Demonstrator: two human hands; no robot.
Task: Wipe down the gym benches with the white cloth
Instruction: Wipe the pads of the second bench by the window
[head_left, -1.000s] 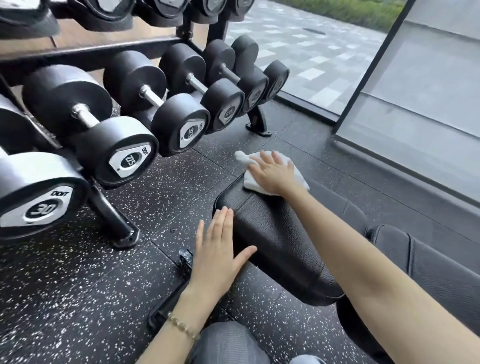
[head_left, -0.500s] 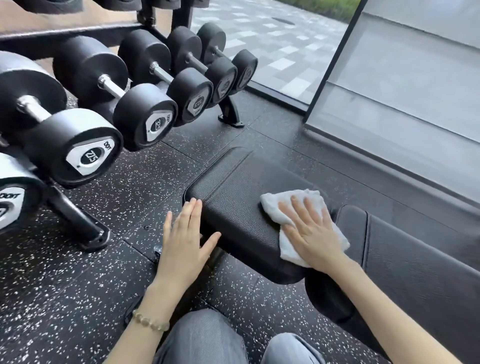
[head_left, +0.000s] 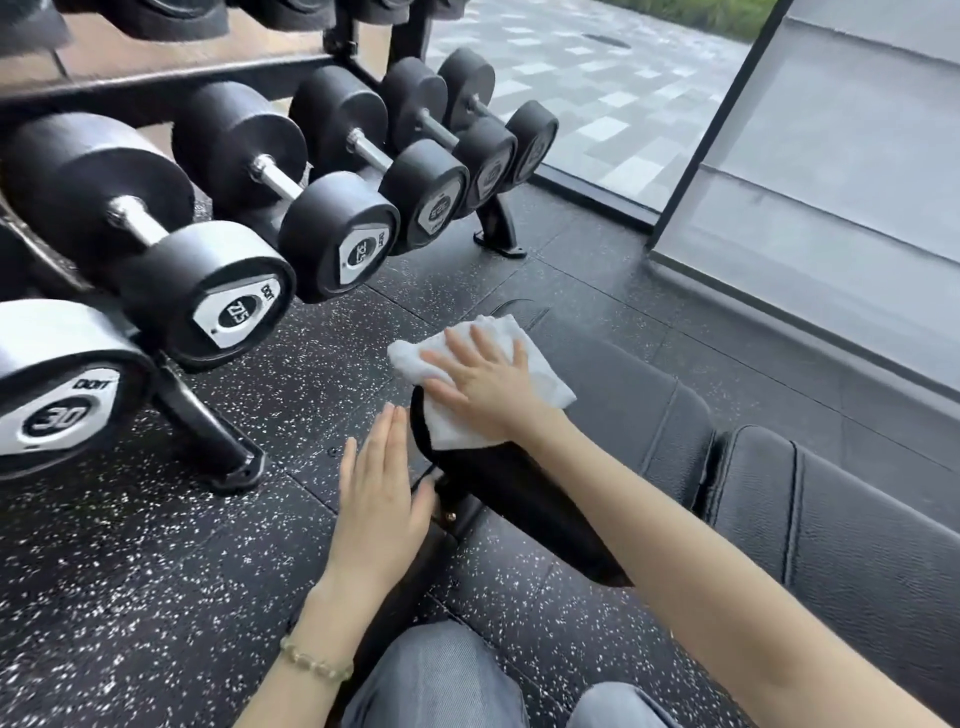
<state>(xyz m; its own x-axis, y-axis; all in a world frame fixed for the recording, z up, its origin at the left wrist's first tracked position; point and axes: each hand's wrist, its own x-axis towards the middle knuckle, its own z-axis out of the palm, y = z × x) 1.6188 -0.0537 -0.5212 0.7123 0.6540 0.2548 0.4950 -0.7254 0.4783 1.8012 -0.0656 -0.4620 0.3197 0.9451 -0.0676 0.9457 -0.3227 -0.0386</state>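
White cloth (head_left: 548, 387) is lying over the seat pad's (head_left: 623, 410) narrow end, overhanging its edge. Right hand (head_left: 488, 384), fingers spread, is pressing it flat, likely for full wiping contact. Left hand (head_left: 379, 499), fingers straight and together, is resting against the pad's near side, probably steadying it.

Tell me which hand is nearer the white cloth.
Right. The right hand lies flat on the white cloth; the left hand is apart from it, beside the bench pad.
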